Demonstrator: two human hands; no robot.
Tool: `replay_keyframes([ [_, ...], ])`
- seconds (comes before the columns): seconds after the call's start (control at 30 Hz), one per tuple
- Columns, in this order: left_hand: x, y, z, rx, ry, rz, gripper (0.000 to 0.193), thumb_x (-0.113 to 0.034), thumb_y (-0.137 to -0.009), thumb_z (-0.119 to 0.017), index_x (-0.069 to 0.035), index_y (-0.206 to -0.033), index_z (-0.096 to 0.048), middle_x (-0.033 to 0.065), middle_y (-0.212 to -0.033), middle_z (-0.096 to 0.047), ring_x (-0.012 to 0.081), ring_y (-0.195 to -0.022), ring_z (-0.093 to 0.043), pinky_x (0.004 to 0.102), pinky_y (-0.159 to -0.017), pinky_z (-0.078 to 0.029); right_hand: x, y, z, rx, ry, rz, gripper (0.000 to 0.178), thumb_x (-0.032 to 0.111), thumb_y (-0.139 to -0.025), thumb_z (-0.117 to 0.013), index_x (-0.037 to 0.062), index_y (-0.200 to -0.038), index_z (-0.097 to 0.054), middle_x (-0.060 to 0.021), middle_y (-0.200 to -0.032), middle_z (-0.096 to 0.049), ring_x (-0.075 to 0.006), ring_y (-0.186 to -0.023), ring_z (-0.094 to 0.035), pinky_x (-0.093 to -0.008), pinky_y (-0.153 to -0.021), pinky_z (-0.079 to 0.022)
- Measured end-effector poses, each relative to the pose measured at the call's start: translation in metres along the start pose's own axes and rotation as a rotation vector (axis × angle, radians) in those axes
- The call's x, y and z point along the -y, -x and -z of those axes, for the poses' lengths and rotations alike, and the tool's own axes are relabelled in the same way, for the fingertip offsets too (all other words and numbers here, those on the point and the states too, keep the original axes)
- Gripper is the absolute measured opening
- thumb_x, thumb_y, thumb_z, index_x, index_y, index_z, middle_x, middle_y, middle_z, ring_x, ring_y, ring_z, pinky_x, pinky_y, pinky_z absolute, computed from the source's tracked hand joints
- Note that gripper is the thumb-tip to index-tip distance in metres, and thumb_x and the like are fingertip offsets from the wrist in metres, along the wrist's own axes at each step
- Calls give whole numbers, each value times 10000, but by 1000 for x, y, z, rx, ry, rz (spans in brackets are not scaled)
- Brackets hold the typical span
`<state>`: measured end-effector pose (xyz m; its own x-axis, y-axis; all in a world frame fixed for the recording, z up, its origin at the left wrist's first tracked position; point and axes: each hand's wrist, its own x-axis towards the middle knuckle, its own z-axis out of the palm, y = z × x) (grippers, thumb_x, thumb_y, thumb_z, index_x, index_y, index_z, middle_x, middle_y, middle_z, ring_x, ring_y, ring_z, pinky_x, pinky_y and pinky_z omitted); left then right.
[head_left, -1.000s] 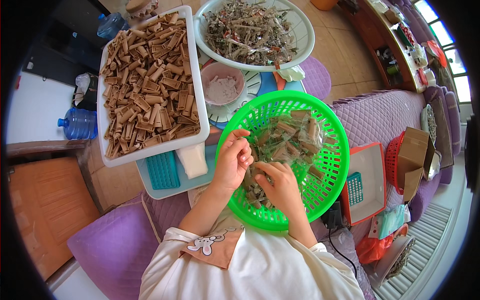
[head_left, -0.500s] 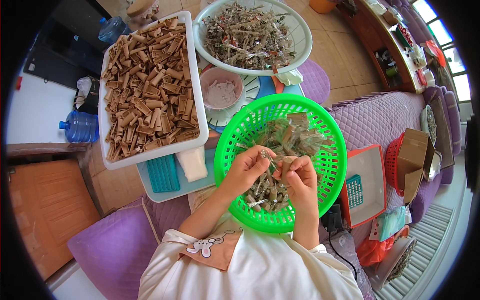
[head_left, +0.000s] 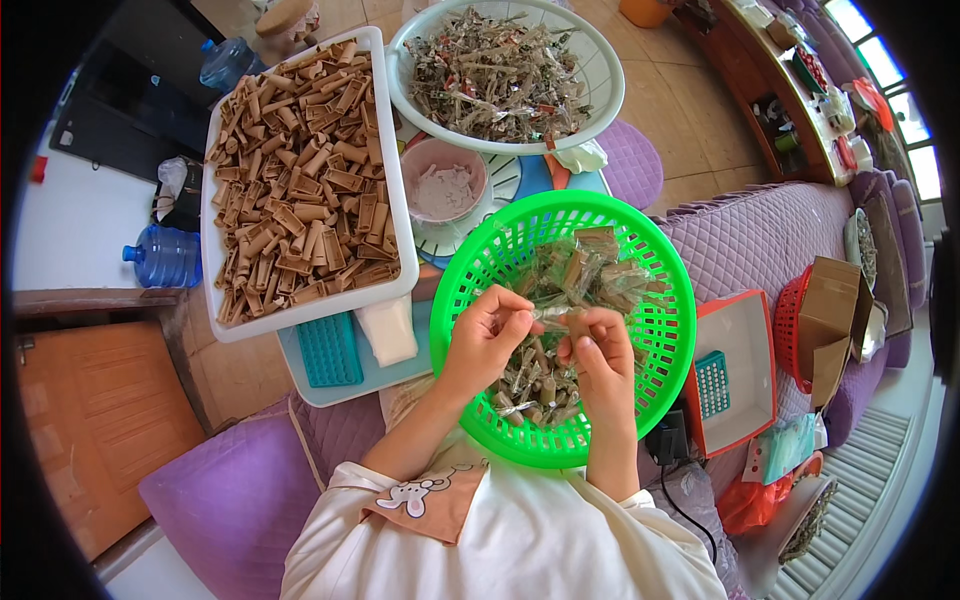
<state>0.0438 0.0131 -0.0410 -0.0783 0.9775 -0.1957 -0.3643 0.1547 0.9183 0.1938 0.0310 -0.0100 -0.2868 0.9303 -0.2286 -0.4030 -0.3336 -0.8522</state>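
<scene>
Over a bright green slotted basket [head_left: 682, 330], my two hands are close together. A strip of twisted clear plastic wrapper [head_left: 548, 314] spans the gap between their fingertips. My left hand [head_left: 487, 338] pinches one end of it. The other end goes into the curled fingers of my right hand [head_left: 603, 352], where any brown piece is mostly hidden. Below the hands lie several small brown pieces in clear wrappers [head_left: 545, 385]. Larger clear bags of brown pieces [head_left: 590, 270] fill the far side of the basket.
A white tray [head_left: 408, 245] piled with brown curved pieces stands at the left. Beyond the basket are a pale colander [head_left: 618, 80] of wrapped pieces and a pink bowl [head_left: 440, 152] with white material. A red-edged box [head_left: 735, 420] with a teal rack [head_left: 712, 384] is at the right.
The brown tube-shaped piece that showed upright in my right fingers is now mostly covered. Clear wrapper now stretches between my hands, and my left fingertips sit slightly higher.
</scene>
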Motion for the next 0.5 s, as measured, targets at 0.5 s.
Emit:
replay_keyframes([
  [0.5,-3,2,1,13,132,-5,82,-73,-828,-532,-49,-877,-471,30,-739,-589,21,-601,-503,155,-515,-379,-4,-5,0,-71,339,-62,197,-1,-799,-521,-16,-991,-481,-47,-861,-549,-80,-716,-541,-195,-620,-439],
])
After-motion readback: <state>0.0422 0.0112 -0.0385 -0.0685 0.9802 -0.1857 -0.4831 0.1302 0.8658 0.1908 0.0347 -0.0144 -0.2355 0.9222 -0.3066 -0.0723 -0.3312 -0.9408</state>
